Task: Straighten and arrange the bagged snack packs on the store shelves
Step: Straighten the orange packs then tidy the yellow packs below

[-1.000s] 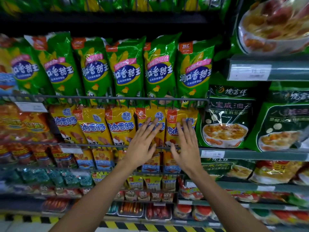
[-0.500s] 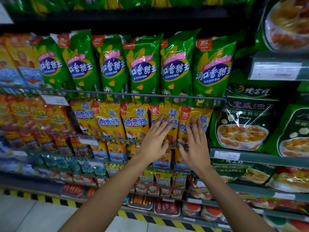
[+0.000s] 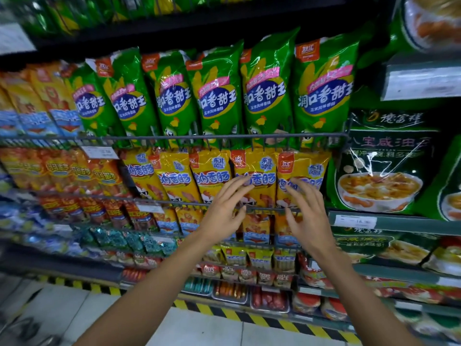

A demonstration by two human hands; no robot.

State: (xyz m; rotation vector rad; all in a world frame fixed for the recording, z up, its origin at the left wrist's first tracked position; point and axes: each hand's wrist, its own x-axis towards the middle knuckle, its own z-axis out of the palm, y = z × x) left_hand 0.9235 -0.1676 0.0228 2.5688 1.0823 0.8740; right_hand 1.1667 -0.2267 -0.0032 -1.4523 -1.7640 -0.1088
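A thin grey wire rail [image 3: 174, 137] runs across the shelving. Just under it hangs a row of glossy yellow snack packs [image 3: 212, 176], tall and narrow, their crinkled film catching the light, with red tabs at the top corners. Above the rail stands a row of shiny green packs [image 3: 217, 96] of the same long shape (blue ovals on the fronts), leaning slightly left.

Both hands are raised below the rail, in front of the two rightmost yellow packs. The left hand [image 3: 224, 211] has its fingers spread and gently bent, tips at the second pack from the right. The right hand [image 3: 308, 213] has its fingers parted and loosely curved before the end pack. Whether the fingertips touch the film cannot be told; neither hand grips anything.
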